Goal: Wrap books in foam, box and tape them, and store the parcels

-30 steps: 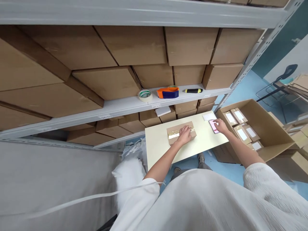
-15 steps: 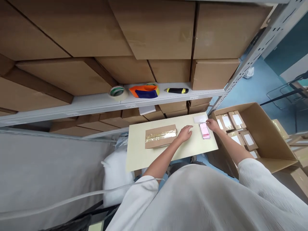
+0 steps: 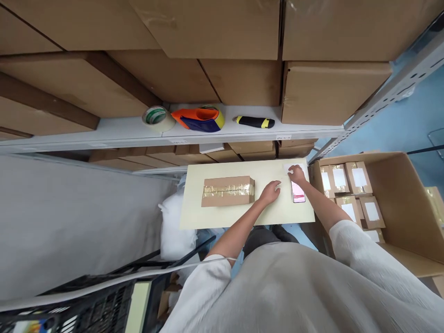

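Right hand [image 3: 297, 174] moved onto white label [image 3: 289, 167] | left hand [image 3: 271, 192] flat, released

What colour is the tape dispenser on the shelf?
Orange with a dark blue body and a bit of yellow at one end: tape dispenser, seen clearly in the head view.

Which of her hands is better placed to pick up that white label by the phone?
Right, probably. The right hand already rests at the white label; the left hand lies nearer the taped box.
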A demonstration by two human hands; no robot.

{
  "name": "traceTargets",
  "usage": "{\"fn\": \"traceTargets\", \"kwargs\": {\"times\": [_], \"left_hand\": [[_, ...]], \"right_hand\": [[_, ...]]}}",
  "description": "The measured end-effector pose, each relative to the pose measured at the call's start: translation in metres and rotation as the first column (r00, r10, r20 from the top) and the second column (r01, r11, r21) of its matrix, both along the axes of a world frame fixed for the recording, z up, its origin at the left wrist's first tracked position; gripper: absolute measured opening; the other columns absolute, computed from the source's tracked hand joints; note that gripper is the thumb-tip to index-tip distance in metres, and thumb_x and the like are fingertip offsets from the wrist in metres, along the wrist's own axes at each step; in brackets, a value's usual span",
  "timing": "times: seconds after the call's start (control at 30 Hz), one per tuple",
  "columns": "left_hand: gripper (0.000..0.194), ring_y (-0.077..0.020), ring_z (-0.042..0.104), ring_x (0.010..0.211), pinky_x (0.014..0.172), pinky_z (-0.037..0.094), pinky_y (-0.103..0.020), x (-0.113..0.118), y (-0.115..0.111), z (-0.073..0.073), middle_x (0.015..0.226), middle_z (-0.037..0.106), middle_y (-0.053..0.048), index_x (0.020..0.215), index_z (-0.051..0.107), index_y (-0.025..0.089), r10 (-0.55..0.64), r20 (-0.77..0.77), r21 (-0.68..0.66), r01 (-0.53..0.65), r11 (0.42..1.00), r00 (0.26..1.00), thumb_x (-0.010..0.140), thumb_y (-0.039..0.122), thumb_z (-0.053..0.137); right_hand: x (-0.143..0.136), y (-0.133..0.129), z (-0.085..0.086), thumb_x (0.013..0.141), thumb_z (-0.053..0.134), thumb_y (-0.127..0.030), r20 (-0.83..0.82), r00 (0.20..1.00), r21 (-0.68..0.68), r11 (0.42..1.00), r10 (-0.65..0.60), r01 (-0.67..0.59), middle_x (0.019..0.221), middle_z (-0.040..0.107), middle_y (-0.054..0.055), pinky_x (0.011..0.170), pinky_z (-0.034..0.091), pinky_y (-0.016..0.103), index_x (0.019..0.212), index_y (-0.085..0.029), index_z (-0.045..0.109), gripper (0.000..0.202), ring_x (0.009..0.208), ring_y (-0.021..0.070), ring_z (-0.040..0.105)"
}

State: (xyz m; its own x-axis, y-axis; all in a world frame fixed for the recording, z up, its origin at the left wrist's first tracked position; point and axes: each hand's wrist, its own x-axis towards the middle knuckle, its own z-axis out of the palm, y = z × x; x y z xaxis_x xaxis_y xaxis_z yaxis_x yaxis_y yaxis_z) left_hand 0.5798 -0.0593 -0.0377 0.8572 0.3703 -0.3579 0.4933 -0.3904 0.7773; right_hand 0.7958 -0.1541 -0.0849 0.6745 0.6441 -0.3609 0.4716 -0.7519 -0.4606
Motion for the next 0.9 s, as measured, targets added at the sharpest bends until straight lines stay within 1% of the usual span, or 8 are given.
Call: {"fn": "traceTargets", "kwargs": {"times": [0.1,0.17,0.33,0.5,0.63,0.7,0.8,0.9], "left_hand": [[0.044,-0.0251,0.067,0.134,0.12,0.053,-0.041,0.002,-0.001,-0.007,0.148,0.069,-0.01,0.144,0.067,0.02,0.018,-0.009,-0.018,-0.018,1.0,1.0,0.102,0.017,0.056],[0.044,-0.0253,0.066,0.135,0.121,0.052,-0.041,0.002,-0.001,-0.012,0.149,0.069,-0.01,0.144,0.068,0.02,0.031,-0.016,-0.032,-0.031,0.999,0.999,0.102,0.018,0.056],[0.043,-0.0257,0.068,0.134,0.12,0.053,-0.043,-0.001,-0.001,-0.023,0.15,0.068,-0.01,0.144,0.068,0.021,0.044,-0.034,-0.06,-0.046,0.997,0.998,0.102,0.018,0.057],[0.041,-0.0256,0.07,0.13,0.118,0.055,-0.043,-0.002,0.0,-0.033,0.146,0.071,-0.011,0.141,0.069,0.02,0.044,-0.061,-0.064,-0.048,0.997,0.997,0.101,0.017,0.059],[0.039,-0.0248,0.072,0.126,0.115,0.056,-0.042,0.007,0.0,-0.036,0.142,0.074,-0.01,0.136,0.071,0.021,0.085,-0.07,-0.095,-0.092,0.991,0.994,0.099,0.014,0.061],[0.034,-0.0244,0.074,0.123,0.113,0.058,-0.041,0.015,0.001,-0.036,0.136,0.076,-0.01,0.13,0.073,0.021,0.135,-0.072,-0.121,-0.143,0.982,0.988,0.098,0.014,0.062],[0.025,-0.0233,0.075,0.116,0.109,0.059,-0.04,0.035,0.005,-0.034,0.124,0.08,-0.009,0.122,0.074,0.021,0.236,-0.069,-0.168,-0.244,0.955,0.969,0.098,0.016,0.065],[0.02,-0.0222,0.076,0.11,0.105,0.059,-0.039,0.061,0.009,-0.031,0.114,0.081,-0.008,0.117,0.073,0.022,0.327,-0.066,-0.198,-0.333,0.922,0.943,0.097,0.018,0.07]], "right_hand": [[0.005,0.014,-0.015,0.091,0.075,-0.034,0.019,1.0,-0.059,0.998,0.005,-0.004,0.126,0.062,0.012,0.099,0.056,0.043,0.106,-0.023,0.072,0.019,0.115,0.0307,0.063],[0.009,0.017,-0.023,0.09,0.077,-0.037,0.028,1.0,-0.06,0.998,0.014,-0.013,0.125,0.06,0.013,0.098,0.055,0.045,0.103,-0.022,0.07,0.021,0.116,0.0321,0.061],[0.021,0.014,-0.036,0.085,0.079,-0.031,0.005,0.999,0.003,0.999,0.039,-0.039,0.115,0.059,0.01,0.097,0.054,0.042,0.094,-0.022,0.066,0.017,0.104,0.0279,0.059],[0.025,0.012,-0.038,0.085,0.074,-0.028,0.007,0.999,0.062,0.997,0.039,-0.039,0.107,0.061,0.009,0.093,0.056,0.041,0.09,-0.022,0.067,0.01,0.097,0.0261,0.058],[0.023,0.015,-0.028,0.088,0.068,-0.021,0.01,0.999,0.01,0.999,0.039,-0.039,0.108,0.067,0.012,0.089,0.055,0.038,0.091,-0.02,0.07,0.004,0.093,0.0255,0.061],[0.021,0.015,-0.019,0.09,0.064,-0.018,-0.002,0.999,-0.01,0.999,0.039,-0.039,0.109,0.07,0.013,0.087,0.055,0.037,0.095,-0.019,0.071,0.009,0.093,0.0253,0.063],[0.02,0.01,-0.001,0.093,0.06,-0.02,-0.007,0.999,0.033,0.999,0.039,-0.039,0.11,0.074,0.013,0.085,0.055,0.035,0.101,-0.019,0.072,0.015,0.096,0.0254,0.066],[0.019,-0.001,0.019,0.095,0.059,-0.023,-0.011,1.0,0.081,0.997,0.021,-0.02,0.107,0.075,0.01,0.084,0.054,0.034,0.102,-0.02,0.072,0.015,0.096,0.0244,0.068]]}}
